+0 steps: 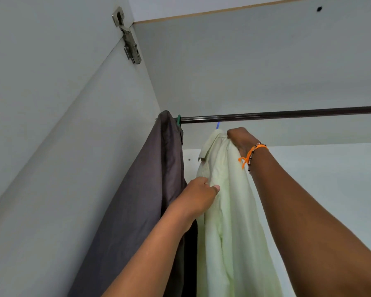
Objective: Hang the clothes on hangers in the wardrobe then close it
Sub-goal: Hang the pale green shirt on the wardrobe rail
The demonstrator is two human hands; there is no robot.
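Note:
A pale green shirt (229, 211) is held up just below the dark wardrobe rail (287, 115). The blue hook of its hanger (218, 125) pokes out above the collar, under the rail. My right hand (242, 139) grips the shirt's shoulder near the collar. My left hand (198, 195) pinches the shirt's front lower down. To the left, a dark grey garment (150, 189) hangs from the rail on a green hanger (178, 120).
The open wardrobe door (41, 103) stands at the left with a metal hinge (129, 39) near its top. The rail runs free to the right. The wardrobe's pale back wall (308, 71) lies behind.

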